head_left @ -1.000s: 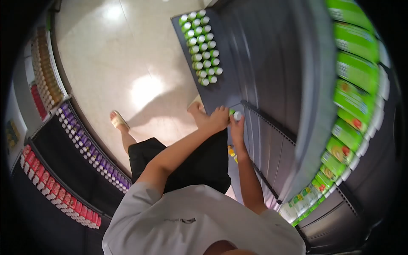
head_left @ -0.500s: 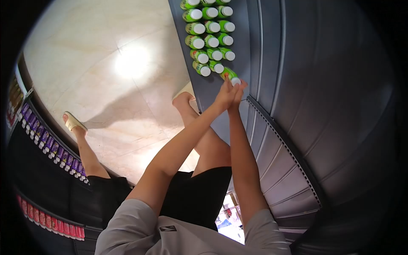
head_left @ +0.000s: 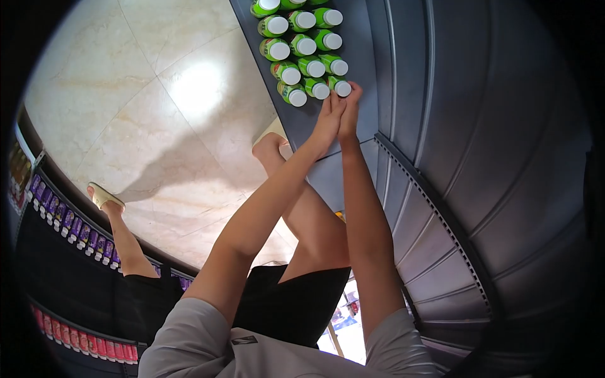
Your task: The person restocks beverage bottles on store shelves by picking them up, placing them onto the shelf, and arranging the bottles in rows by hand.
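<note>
A green bottle with a white cap (head_left: 341, 87) stands upright at the near right end of the grouped bottles on a dark grey shelf (head_left: 302, 129). My right hand (head_left: 350, 113) is closed around its right and near side, fingers reaching past the cap. From the near left, my left hand (head_left: 328, 120) grips the same bottle, its fingertips by the cap and close to the neighbouring bottle (head_left: 317, 89). The two hands touch each other, and part of the held bottle's body is hidden behind them.
More green bottles (head_left: 275, 49) stand in rows along the shelf's left side. Ribbed dark panels (head_left: 441, 126) rise on the right, with a slotted metal strip (head_left: 435, 189). Across the tiled floor (head_left: 126, 82), racks hold purple packs (head_left: 75, 227) and red packs (head_left: 82, 340).
The green bottle was tilted in my hands near the row's end; now it stands upright in line with the others. Both hands have moved slightly away from me, and the view has shifted.
</note>
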Demonstrator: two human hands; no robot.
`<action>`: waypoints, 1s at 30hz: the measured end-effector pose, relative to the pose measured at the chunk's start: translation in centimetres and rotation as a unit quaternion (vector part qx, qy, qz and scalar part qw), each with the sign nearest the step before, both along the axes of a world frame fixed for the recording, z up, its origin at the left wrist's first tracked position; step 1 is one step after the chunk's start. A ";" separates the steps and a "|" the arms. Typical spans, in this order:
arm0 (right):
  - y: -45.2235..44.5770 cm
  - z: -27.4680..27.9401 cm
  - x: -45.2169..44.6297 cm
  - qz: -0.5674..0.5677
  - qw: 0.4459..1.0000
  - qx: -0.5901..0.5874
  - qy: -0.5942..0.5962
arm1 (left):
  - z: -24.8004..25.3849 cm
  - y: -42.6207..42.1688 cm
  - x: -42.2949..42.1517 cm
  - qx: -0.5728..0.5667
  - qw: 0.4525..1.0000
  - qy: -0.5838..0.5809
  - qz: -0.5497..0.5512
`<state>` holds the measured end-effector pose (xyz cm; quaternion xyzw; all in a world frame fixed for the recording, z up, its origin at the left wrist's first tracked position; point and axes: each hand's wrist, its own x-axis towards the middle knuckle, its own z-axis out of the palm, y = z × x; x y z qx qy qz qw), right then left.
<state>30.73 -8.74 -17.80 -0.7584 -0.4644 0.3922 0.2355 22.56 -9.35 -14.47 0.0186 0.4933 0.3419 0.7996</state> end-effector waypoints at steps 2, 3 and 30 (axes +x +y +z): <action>-1.0 -0.3 0.0 -0.137 0.982 -0.009 0.133 | 0.2 -0.7 -0.7 -0.004 0.999 -0.013 -0.029; -2.1 -1.0 0.4 -0.204 0.958 -0.012 0.199 | -0.3 -1.7 -1.0 -0.013 0.998 -0.019 -0.052; -47.9 25.1 -25.3 -0.425 0.849 -0.194 0.249 | 29.6 -13.9 -50.1 -0.003 0.899 0.162 -0.407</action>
